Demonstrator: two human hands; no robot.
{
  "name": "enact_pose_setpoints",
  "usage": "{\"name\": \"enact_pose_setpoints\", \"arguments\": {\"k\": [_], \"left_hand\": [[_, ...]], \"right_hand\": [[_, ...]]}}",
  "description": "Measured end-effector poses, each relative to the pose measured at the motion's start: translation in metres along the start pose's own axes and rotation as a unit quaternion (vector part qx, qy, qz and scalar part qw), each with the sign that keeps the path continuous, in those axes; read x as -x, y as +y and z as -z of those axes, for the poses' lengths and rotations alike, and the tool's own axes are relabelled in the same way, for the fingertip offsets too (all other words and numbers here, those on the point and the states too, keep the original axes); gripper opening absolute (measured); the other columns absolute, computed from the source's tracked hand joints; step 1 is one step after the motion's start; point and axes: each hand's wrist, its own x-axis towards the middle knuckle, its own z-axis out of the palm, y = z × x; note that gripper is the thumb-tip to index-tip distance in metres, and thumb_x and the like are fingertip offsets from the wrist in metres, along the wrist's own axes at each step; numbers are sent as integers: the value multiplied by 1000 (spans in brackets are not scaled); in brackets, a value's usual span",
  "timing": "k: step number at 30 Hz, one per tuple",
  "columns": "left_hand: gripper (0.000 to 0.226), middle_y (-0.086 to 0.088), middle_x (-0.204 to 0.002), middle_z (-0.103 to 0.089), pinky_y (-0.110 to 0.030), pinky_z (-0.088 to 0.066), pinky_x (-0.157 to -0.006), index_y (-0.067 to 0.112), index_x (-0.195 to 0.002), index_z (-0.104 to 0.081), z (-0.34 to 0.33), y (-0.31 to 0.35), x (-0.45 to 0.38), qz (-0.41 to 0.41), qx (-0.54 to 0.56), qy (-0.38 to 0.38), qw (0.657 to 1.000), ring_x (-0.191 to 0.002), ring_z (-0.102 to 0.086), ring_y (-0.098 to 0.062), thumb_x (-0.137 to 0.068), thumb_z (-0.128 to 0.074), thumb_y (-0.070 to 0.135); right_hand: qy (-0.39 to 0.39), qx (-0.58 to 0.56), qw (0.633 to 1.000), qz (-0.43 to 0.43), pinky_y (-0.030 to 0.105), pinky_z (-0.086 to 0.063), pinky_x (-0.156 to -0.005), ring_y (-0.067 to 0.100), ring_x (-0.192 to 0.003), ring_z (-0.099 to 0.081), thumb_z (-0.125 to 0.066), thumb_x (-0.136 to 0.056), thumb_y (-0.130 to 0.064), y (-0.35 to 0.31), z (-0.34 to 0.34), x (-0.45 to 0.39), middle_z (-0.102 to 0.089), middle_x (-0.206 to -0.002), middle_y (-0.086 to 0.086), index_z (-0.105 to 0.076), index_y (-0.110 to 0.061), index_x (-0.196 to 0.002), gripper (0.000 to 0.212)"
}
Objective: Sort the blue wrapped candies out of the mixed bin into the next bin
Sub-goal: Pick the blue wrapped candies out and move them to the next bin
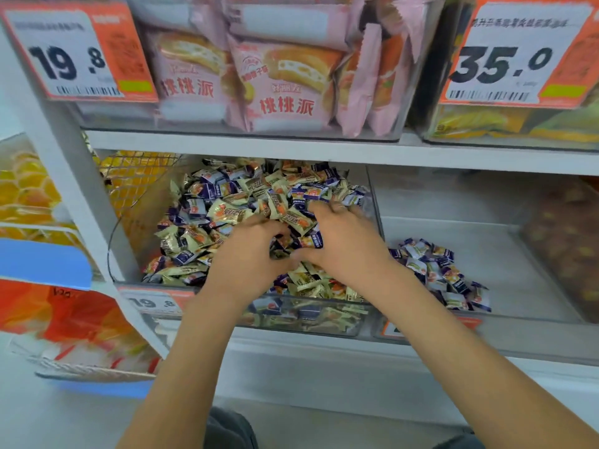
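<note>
Both forearms reach up from the bottom of the frame into the mixed bin [363, 319] at centre. The left hand [249, 254] and right hand [340, 238] dig in, fingers curled among wrappers — whether either actually grips a blue wrapped candy [304, 192] I cannot tell. Better to pinch singly, checking colour, then carry right to the next bin [518, 254] — its small blue pile [437, 270] sits centre-right.

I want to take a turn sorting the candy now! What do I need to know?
Both hands are in the mixed bin. The left hand and the right hand are digging in the candy pile with curled fingers; what they grip is hidden.
A small heap of blue candies already lies in the next bin, on the right.
Plenty of blue ones still sit among the cream ones. Keep moving them over.
</note>
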Motion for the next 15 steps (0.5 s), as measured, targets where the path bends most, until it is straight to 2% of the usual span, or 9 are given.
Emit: {"name": "enact_pose_setpoints", "arguments": {"k": [2, 4, 6, 8, 10, 12, 14, 15], "left_hand": [[47, -6, -116, -56, -39, -50, -82, 17, -119, -61, -4, 0, -3, -5, -15, -19, 1000, -105, -55, -25, -78, -71, 38], [39, -7, -104, -55, -36, -49, -73, 12, -109, -62, -5, 2, -6, -4, -24, -46, 999, -95, -55, -26, -80, -68, 38], [30, -4, -82, -49, -31, -39, -56, 13, -81, -55, -3, 3, -8, 4, 6, -61, 998, -75, -50, -22, -80, -68, 40], [36, 0, -69, -44, -27, -27, -49, 17, -69, -45, 0, 3, -10, 17, 49, -65, 996, -62, -42, -15, -80, -68, 42], [33, 1, -71, -49, -22, -28, -48, 12, -79, -53, 2, 4, -11, 27, 78, -65, 994, -64, -44, -16, -80, -69, 41], [40, -4, -86, -57, -28, -42, -57, 7, -104, -57, 0, 6, -13, 27, 86, -73, 993, -74, -52, -21, -80, -69, 36], [42, -8, -97, -59, -37, -50, -71, 8, -112, -53, -2, 8, -15, 33, 77, -95, 992, -84, -56, -26, -80, -69, 30], [38, -9, -95, -57, -37, -50, -71, 11, -108, -52, -3, 9, -16, 34, 72, -104, 991, -81, -55, -27, -80, -70, 28]], "right_hand": [[14, -28, 999, -8, 34, -44, -78, 30, -109, -53, -71, -76, -47, 1, -5, -6, -57, -118, 9, -45, -12, -125, 66], [30, -61, 998, -2, 28, -35, -65, 23, -92, -56, -73, -78, -39, 4, -6, -5, -59, -102, 5, -52, -13, -112, 47], [39, -97, 995, -4, 27, -34, -66, 17, -88, -53, -73, -79, -34, 7, -7, -6, -61, -103, 2, -59, -15, -104, 35], [39, -149, 988, -13, 26, -38, -75, 18, -100, -56, -74, -79, -28, 10, -4, -8, -63, -111, 1, -63, -16, -100, 27], [37, -203, 978, -20, 22, -35, -83, 16, -113, -54, -73, -80, -22, 9, 1, -7, -62, -118, -2, -63, -20, -95, 18], [48, -236, 971, -15, 21, -34, -86, 12, -115, -53, -72, -81, -20, 9, 9, -3, -63, -116, -6, -62, -25, -90, 15], [93, -249, 964, -7, 20, -37, -81, 9, -103, -57, -71, -82, -18, 15, 20, 4, -65, -103, -13, -64, -28, -89, 14], [121, -261, 958, -10, 17, -39, -76, 5, -93, -58, -70, -82, -16, 19, 26, 9, -64, -96, -16, -65, -28, -89, 15]]}}
